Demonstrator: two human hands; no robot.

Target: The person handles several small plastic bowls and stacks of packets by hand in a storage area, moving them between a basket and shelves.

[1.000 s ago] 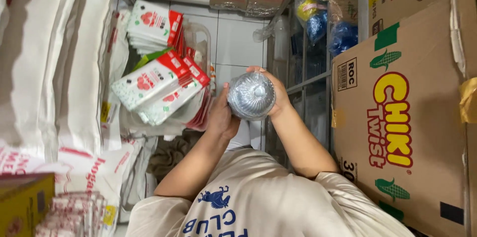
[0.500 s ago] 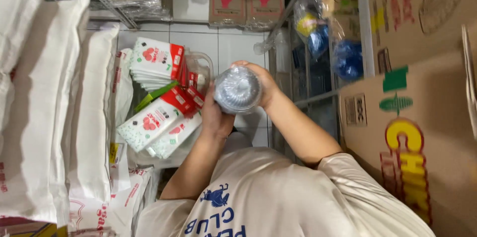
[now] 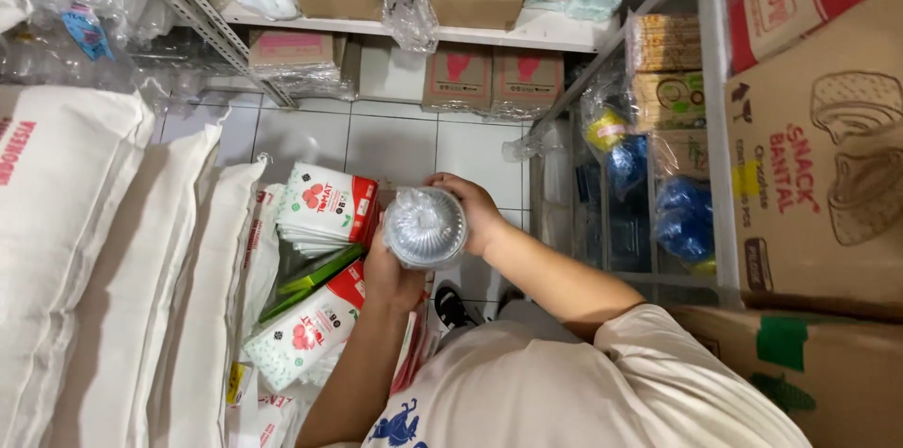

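Lowered slightly since before, both hands, left hand at 7 o'clock, right hand at 2, clasp the sleeve of clear cups; crinkly plastic could slip.

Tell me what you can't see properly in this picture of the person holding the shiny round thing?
Head view, the only one:
- Round clear plastic-wrapped stack with a silvery centre: only its end faces the camera, so its length and contents cannot be told.
- Left hand: fingers hidden behind the stack.
- Right hand: palm hidden against it.
- White and red packets: lower ones covered by the arm.
- Brown cardboard box: cut off by the edge.
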